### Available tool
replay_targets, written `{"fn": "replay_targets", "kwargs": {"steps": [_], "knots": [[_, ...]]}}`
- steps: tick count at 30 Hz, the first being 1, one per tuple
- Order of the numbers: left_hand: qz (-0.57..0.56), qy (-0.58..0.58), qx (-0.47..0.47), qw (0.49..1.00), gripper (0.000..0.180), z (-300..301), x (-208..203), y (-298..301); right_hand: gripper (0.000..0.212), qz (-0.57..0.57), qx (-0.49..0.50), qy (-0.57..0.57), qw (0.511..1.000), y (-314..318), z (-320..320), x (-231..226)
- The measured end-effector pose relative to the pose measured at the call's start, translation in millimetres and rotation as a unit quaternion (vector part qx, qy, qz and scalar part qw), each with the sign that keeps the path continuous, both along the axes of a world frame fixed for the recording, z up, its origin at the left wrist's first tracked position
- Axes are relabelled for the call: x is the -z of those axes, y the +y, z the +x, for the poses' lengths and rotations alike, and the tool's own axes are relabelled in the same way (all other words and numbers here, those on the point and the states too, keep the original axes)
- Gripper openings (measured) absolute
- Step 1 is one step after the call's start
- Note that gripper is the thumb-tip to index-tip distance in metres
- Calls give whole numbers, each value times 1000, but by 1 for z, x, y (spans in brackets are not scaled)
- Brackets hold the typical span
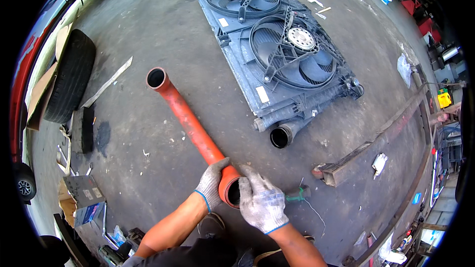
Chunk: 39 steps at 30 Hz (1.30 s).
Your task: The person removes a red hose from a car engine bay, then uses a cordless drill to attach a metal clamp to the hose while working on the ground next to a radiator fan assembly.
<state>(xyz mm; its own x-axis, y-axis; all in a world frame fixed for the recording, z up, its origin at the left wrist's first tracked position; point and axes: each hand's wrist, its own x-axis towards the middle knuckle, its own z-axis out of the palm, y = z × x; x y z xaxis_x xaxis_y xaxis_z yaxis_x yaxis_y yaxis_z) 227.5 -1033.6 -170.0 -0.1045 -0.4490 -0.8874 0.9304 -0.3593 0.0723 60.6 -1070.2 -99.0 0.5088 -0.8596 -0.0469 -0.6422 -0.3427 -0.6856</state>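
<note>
A long orange-red pipe (pixel 190 123) with an open, flared mouth at each end slants away from me toward the far left. My left hand (pixel 211 186), in a grey-white knit glove with a blue cuff edge, wraps round the pipe just behind its near mouth. At the rim of that same mouth is my gloved right hand (pixel 264 200), its thumb and fingers at the opening's right side. The dark inside of the near end shows between the hands. Whether the right fingertips reach inside is hidden.
Beyond the pipe lies a radiator assembly (pixel 237 59) with two fans and a dark hose end (pixel 280 137). A tyre (pixel 71 76) leans at the left, above cardboard boxes (pixel 84 193). To the right are a rusty metal beam (pixel 341 168) and a crumpled white wrapper (pixel 379 164).
</note>
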Motion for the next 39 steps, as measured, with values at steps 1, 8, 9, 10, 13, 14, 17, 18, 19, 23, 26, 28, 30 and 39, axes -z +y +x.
{"fn": "replay_targets", "kwargs": {"steps": [1, 8, 9, 10, 13, 14, 17, 18, 19, 23, 26, 28, 30, 39], "knots": [[-10, 21, -10, 1000, 34, -2, -11, -4, 34, -7, 0, 39, 999, 0, 3, -6], [-41, 0, -7, 999, 38, 3, 32, 11, 48, 62, -48, 118, 990, -12, 6, -18], [-46, 19, -9, 999, 38, 3, 18, 8, 52, 95, -59, 115, 987, -16, 3, -19], [-48, 38, -13, 998, 39, 3, 6, 4, 53, 129, -74, 114, 982, -21, 1, -20], [-48, 37, -14, 998, 37, 5, 9, 8, 60, 186, -125, 69, 972, -26, -4, -10], [-53, 22, -9, 998, 38, 7, 15, 11, 66, 175, -141, 26, 974, -23, -7, 13], [-48, 22, -13, 999, 38, 9, 23, 14, 83, 141, -130, -12, 981, 0, -5, 25], [-44, 20, -23, 999, 38, 11, 25, 15, 90, 128, -117, -9, 985, 6, -2, 21], [-40, 18, -33, 999, 38, 13, 28, 14, 100, 150, -123, 1, 981, 6, -2, 15], [-32, 3, -36, 999, 40, 12, 25, 10, 105, 103, -134, -41, 985, 8, -9, 27], [-17, 37, -27, 999, 42, 11, 17, 9, 108, 33, -144, -57, 987, 7, -8, 19], [-24, 58, -25, 998, 45, 11, 19, 8, 108, -82, -176, -27, 981, 5, -7, 28], [-44, 59, -26, 997, 50, 9, 24, 6, 94, -186, -186, -25, 964, 4, -5, 39], [-46, -627, 211, 749, 71, -1, 8, 27, 66, -133, -67, -133, 980, -39, -12, 87]]}}
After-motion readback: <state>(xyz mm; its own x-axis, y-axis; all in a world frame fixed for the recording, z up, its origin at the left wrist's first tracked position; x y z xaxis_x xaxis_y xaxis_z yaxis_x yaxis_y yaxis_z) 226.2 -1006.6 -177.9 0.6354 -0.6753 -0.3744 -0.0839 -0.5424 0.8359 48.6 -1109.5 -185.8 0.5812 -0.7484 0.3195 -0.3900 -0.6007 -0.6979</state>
